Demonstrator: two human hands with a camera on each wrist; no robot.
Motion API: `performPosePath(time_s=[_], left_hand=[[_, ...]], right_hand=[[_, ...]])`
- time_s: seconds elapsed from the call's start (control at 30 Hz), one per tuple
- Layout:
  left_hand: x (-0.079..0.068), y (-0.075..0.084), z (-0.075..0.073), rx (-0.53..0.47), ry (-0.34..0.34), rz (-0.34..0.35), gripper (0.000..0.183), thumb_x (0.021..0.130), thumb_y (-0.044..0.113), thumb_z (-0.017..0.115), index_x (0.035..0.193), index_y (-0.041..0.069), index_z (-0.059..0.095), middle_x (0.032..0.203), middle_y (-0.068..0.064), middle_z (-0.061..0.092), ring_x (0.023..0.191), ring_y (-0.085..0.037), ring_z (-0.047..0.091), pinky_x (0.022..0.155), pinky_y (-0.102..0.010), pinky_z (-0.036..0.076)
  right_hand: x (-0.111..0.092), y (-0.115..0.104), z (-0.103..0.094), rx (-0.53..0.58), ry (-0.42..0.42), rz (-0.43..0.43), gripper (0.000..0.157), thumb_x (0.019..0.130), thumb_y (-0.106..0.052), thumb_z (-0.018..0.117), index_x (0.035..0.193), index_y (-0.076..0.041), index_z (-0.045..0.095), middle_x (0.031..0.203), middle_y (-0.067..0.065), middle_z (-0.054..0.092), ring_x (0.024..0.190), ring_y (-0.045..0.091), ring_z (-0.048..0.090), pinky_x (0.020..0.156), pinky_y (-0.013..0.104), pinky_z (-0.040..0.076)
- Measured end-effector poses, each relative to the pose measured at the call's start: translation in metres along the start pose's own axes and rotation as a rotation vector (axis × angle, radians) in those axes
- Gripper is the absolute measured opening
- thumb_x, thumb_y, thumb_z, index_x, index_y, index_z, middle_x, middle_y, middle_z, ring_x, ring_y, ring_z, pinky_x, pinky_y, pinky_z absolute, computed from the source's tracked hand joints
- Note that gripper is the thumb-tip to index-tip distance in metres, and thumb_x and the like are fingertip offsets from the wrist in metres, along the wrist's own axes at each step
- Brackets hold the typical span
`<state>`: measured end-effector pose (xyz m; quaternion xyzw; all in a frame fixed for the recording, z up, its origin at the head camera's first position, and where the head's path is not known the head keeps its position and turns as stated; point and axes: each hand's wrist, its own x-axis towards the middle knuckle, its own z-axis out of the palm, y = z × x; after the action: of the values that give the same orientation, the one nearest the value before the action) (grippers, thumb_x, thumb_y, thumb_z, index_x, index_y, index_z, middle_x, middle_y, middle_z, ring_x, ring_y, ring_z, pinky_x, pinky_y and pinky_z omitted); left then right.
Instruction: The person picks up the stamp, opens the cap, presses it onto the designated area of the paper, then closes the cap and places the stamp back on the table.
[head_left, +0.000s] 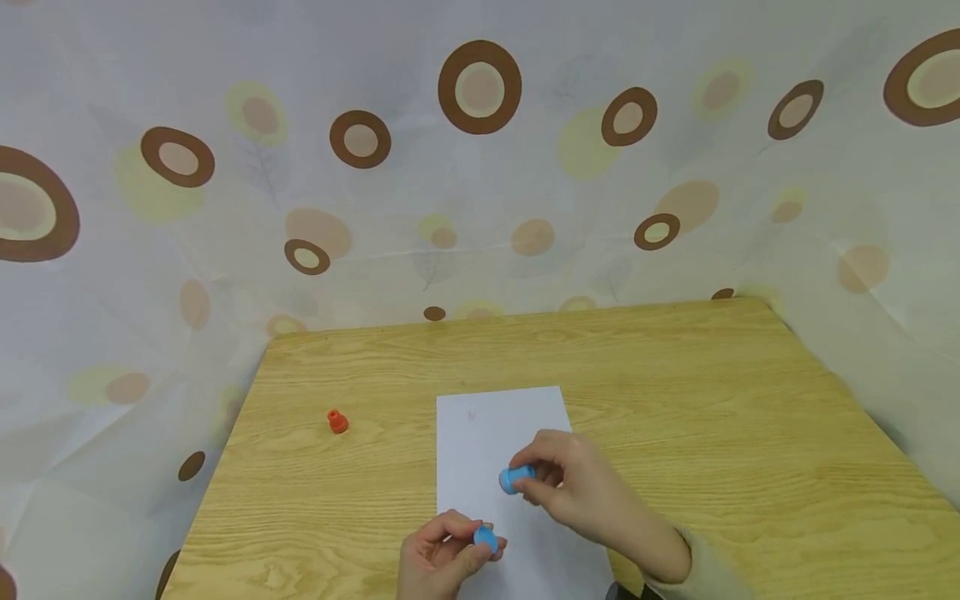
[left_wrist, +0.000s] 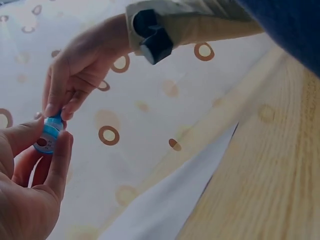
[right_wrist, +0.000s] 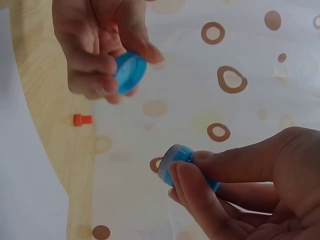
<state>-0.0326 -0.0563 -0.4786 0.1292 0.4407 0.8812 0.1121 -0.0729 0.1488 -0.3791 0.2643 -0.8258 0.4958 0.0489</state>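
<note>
Over the lower part of a white sheet of paper [head_left: 502, 433], my left hand [head_left: 450, 557] pinches a round, hollow blue cap [head_left: 486, 540] between thumb and fingers. Its open side shows in the right wrist view. Higher and to the right, my right hand [head_left: 581, 483] grips a small blue stamp [head_left: 516, 479] by its narrower end. A pale ring and a dark end face of the stamp [right_wrist: 172, 161] point away from the palm. Cap and stamp are apart, though they overlap in the left wrist view.
A small red stamp [head_left: 337, 422] stands on the wooden table [head_left: 360, 508], left of the paper. Near the sheet's top is a faint reddish mark [head_left: 471, 415]. Patterned white sheeting [head_left: 420, 192] rises behind the table and along both sides.
</note>
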Motion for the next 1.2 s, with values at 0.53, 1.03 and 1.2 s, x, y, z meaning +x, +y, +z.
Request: performPosePath(time_s=[0.53,1.03,1.2], left_hand=[[0.002,-0.017,-0.009,0.042,0.131,-0.254,0.018,0.08,-0.005,0.078,0.094,-0.001,0.068,0.1,-0.011,0.067,0.09,-0.023,0.073,0.086,-0.036,0.057],[0.002,-0.018,-0.009,0.055,0.144,-0.281,0.019,0.079,-0.004,0.079,0.095,-0.001,0.068,0.1,-0.011,0.066,0.089,-0.023,0.073,0.086,-0.035,0.057],[0.002,-0.018,-0.01,0.035,0.131,-0.28,0.019,0.08,-0.005,0.078,0.095,0.0,0.068,0.101,-0.011,0.067,0.089,-0.022,0.073,0.087,-0.035,0.057]], right_hand=[[0.072,0.074,-0.018,-0.35,0.072,-0.093,0.015,0.084,0.008,0.073,0.099,0.006,0.073,0.091,0.011,0.064,0.07,0.016,0.059,0.062,0.025,0.053],[0.084,0.121,-0.01,-0.369,-0.051,0.152,0.008,0.082,0.005,0.076,0.089,0.005,0.071,0.085,0.01,0.065,0.073,0.018,0.058,0.065,0.029,0.053],[0.085,0.136,-0.006,-0.444,-0.103,0.161,0.005,0.083,0.007,0.073,0.087,0.004,0.071,0.082,0.007,0.062,0.075,0.018,0.056,0.068,0.03,0.052]])
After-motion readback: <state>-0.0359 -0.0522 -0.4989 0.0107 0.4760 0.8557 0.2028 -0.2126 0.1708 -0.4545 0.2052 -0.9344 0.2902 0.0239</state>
